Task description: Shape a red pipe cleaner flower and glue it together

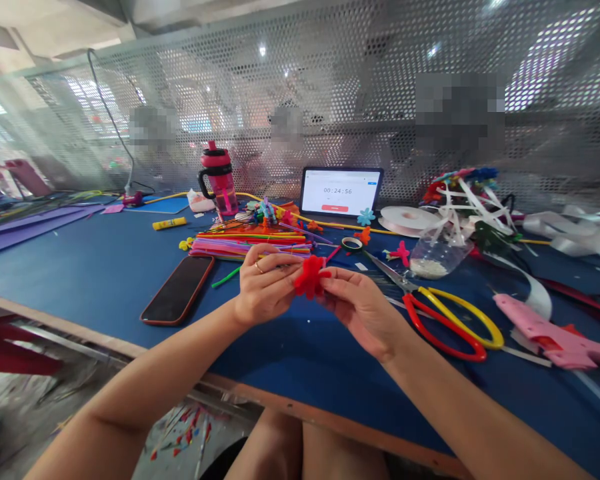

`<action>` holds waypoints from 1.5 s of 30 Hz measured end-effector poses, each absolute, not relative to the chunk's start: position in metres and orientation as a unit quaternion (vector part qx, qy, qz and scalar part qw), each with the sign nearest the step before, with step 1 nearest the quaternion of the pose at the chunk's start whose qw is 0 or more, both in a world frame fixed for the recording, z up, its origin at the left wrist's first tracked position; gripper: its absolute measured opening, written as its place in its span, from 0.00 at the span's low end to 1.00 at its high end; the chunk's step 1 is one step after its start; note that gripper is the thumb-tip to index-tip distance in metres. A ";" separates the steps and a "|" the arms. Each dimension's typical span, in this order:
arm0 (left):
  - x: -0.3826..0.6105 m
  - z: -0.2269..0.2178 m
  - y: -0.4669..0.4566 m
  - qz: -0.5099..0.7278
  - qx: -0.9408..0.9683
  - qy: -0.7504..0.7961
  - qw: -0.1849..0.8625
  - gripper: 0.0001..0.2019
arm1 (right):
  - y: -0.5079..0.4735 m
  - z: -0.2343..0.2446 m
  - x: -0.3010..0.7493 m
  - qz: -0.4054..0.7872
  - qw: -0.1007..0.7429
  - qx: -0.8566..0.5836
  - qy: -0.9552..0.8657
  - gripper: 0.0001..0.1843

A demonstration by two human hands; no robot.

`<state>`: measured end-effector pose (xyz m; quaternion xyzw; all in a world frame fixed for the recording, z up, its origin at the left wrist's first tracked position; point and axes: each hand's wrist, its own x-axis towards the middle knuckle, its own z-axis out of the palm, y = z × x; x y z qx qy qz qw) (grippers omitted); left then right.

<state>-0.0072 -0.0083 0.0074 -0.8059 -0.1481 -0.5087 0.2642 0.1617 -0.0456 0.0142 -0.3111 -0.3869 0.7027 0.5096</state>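
Note:
Both my hands hold a small red pipe-cleaner flower (310,275) above the blue table (95,267). My left hand (264,283), with a ring on one finger, pinches the flower's left side, fingers curled. My right hand (363,308) pinches its right side from below. A bundle of coloured pipe cleaners (250,243) lies just behind my hands. A dark phone (179,289) lies flat to the left of my left hand.
Red-and-yellow scissors (445,320) and a pink glue gun (555,333) lie to the right. A tablet showing a timer (341,191), a pink bottle (219,179), a ribbon roll (405,219), a bag of beads (433,257) and finished flowers (463,183) stand behind. A perforated metal screen (330,87) backs the table.

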 end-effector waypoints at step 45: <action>-0.003 0.005 -0.008 -0.543 -0.801 -0.160 0.194 0.05 | -0.034 0.009 0.167 0.625 0.518 -0.314 -0.493 0.09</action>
